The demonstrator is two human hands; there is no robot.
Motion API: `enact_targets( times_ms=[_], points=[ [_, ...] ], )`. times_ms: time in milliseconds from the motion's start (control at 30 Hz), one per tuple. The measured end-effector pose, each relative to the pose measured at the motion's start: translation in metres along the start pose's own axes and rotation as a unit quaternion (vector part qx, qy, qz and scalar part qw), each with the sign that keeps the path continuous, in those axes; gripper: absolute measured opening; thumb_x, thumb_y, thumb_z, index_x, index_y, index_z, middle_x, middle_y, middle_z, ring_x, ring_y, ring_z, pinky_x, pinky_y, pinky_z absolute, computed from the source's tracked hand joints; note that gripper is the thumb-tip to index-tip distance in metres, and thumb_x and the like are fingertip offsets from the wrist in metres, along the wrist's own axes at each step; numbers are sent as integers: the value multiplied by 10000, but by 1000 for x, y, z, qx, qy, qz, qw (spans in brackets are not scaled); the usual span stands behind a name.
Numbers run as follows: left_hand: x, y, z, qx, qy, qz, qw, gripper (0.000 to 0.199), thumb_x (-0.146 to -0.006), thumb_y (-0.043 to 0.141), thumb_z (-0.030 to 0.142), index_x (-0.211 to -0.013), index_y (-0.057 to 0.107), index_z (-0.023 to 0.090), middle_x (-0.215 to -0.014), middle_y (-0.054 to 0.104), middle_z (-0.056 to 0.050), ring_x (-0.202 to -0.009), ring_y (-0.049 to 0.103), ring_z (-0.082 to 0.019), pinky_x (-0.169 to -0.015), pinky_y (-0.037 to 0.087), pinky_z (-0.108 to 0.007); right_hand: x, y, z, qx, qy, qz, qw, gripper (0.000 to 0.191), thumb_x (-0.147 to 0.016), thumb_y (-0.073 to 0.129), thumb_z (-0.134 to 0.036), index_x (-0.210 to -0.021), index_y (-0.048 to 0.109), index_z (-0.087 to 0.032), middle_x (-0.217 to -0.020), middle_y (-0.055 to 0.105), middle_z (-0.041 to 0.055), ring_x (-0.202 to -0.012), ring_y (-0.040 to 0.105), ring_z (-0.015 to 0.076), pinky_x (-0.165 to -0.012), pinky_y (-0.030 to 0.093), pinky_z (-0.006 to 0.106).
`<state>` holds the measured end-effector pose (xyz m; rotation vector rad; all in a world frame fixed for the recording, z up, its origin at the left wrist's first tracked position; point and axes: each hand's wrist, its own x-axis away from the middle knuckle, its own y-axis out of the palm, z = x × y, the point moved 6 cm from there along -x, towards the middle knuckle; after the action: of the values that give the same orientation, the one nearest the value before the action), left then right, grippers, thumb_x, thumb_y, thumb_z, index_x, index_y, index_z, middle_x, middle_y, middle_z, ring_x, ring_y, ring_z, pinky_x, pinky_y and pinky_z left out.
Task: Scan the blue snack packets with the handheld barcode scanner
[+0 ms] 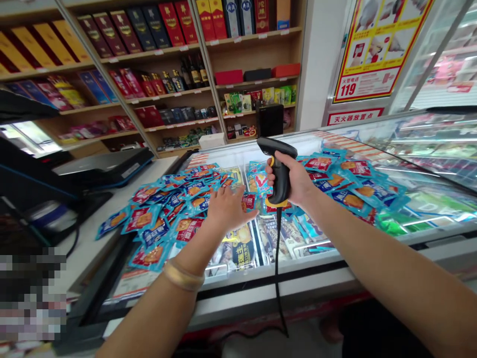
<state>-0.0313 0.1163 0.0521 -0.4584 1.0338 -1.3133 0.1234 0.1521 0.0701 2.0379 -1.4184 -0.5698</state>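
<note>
My right hand (296,179) is wrapped round the grip of a black and yellow barcode scanner (282,174), whose head points up and to the left. A black cable hangs from its base over the freezer's front edge. My left hand (227,211) is spread palm down with its fingers apart, just right of a pile of blue snack packets (164,214) with red and dark blue labels. A second pile of such packets (350,184) lies on the glass behind my right forearm. A few packets show between the two hands.
The glass-topped freezer (231,293) spans the view, with frozen goods inside. A scale-like device (108,166) stands on the counter (93,248) at left. Shelves (257,37) with boxes and bottles are behind. The scanner's cable (277,258) runs down in front.
</note>
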Motion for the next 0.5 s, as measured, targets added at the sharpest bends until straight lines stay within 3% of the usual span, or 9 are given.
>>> enact_targets(
  times_ms=[200, 367, 433, 500],
  points=[
    [3, 8, 11, -43, 15, -8, 999, 626, -564, 783, 388, -1146, 618, 225, -880, 633, -118, -1042, 553, -419, -1004, 314, -579, 9, -20, 15, 31, 58, 16, 998, 201, -797, 632, -371, -778, 551, -187, -570, 536, -28, -437, 451, 87, -402, 411, 209],
    [1, 11, 8, -38, 14, -29, 999, 706, -603, 731, 276, -1282, 547, 217, -1037, 641, -126, -1039, 573, -343, -959, 412, -479, 14, -21, 15, 28, 71, 17, 997, 239, -780, 640, -396, -758, 535, -182, -563, 527, -28, -433, 453, 86, -410, 409, 215],
    [-2, 10, 3, -23, 0, -14, 1000, 688, -639, 696, 263, -1303, 528, 192, -1117, 632, -132, -1068, 570, -317, -972, 414, -457, 15, -18, 15, 24, 69, 12, 997, 229, -788, 628, -386, -754, 542, -176, -572, 531, -27, -434, 450, 80, -413, 411, 212],
    [-7, 5, -5, 62, -39, 21, 997, 615, -672, 674, 277, -1267, 554, 179, -1099, 648, -118, -1037, 591, -284, -962, 432, -430, 16, -15, 15, 22, 66, 4, 998, 222, -785, 630, -377, -755, 553, -171, -586, 535, -27, -440, 451, 75, -409, 406, 206]
  ],
)
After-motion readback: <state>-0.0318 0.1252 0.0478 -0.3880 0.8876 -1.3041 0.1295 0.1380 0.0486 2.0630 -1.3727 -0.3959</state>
